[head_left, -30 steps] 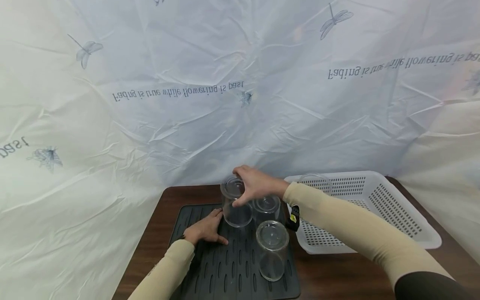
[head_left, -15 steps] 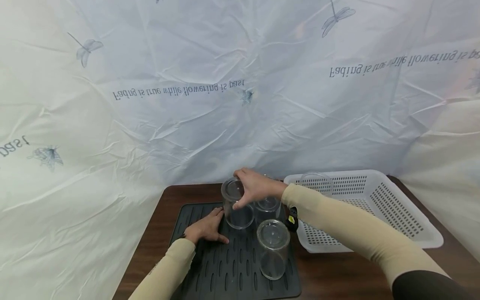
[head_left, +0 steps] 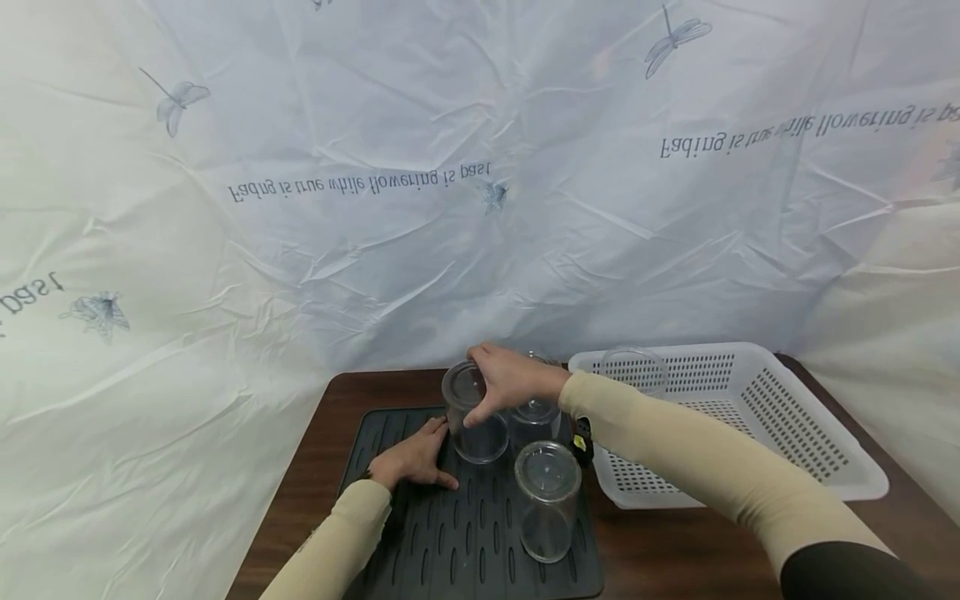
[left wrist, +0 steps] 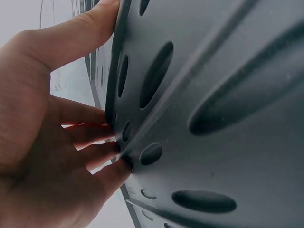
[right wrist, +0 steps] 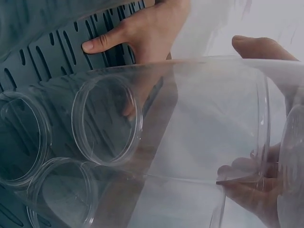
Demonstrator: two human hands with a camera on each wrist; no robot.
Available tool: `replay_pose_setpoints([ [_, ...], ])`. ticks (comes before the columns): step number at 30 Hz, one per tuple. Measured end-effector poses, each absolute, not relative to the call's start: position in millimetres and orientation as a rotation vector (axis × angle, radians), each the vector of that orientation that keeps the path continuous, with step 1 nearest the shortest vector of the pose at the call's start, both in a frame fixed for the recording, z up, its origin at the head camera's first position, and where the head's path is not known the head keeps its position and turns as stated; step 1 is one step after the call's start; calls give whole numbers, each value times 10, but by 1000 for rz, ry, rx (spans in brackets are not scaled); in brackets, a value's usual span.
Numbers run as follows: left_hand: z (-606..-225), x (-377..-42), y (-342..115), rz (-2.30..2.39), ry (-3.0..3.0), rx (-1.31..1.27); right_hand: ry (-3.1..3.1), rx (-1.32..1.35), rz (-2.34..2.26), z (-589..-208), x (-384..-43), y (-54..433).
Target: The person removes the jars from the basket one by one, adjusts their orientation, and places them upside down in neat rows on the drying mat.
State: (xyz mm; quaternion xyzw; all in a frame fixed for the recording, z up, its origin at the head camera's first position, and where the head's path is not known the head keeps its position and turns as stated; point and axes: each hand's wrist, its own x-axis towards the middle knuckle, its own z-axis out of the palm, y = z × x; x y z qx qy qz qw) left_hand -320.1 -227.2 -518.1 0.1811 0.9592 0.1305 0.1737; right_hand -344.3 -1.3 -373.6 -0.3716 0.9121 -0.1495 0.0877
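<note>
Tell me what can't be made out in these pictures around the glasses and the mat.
- Head view: the right hand covers the top of the glass it grips, and hides much of a second glass behind.
- Head view: the basket holds a clear item, too faint to identify.
- Left wrist view: the mat fills the frame; the left hand is cut off by the edge.

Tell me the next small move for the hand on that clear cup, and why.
Probably lower it and let go: the right hand grips the clear cup upside down, at or just above the dark mat, while the left hand presses the mat flat.
</note>
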Motion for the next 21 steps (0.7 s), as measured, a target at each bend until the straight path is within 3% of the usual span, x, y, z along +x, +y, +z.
replay_pose_setpoints([
  [21, -5152, -3204, -2280, 352, 2711, 537, 2724, -1003, -211, -3688, -3419, -126],
])
